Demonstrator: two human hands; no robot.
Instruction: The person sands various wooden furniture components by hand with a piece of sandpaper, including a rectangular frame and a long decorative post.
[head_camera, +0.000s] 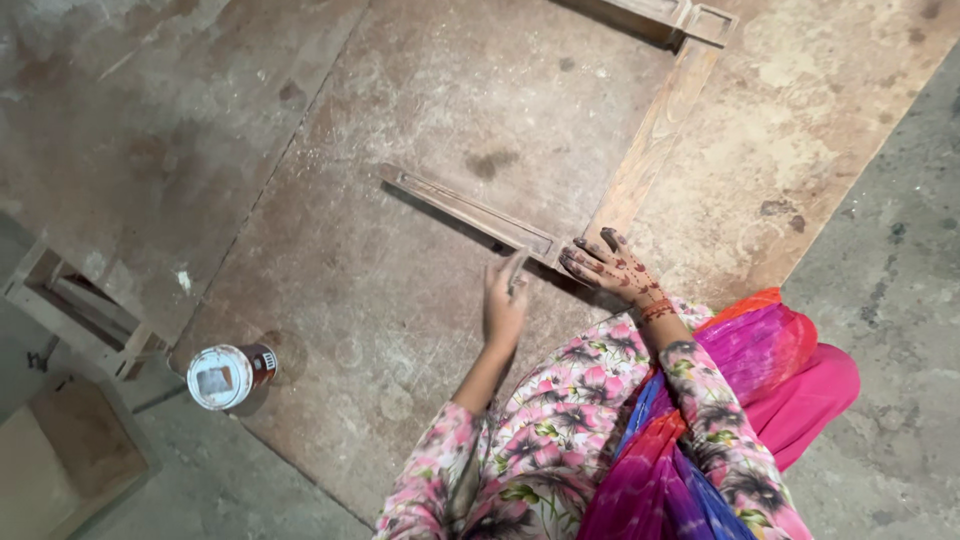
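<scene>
Left hand (503, 300): we hold a small flat piece against the frame corner; the piece itself is unclear.
Right hand (607, 266): fingers spread, pressing the wooden frame (640, 150) corner.
Frame: grooved rails, lying flat on a worn board (400, 330).
Tin can (230, 374): lid on, contents hidden, well apart to our left.

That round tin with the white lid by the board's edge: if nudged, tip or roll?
The tin appears to lie tilted or on its side, so it would likely roll. The plywood board looks flat, so little would stop it. Weight cannot be judged.
</scene>
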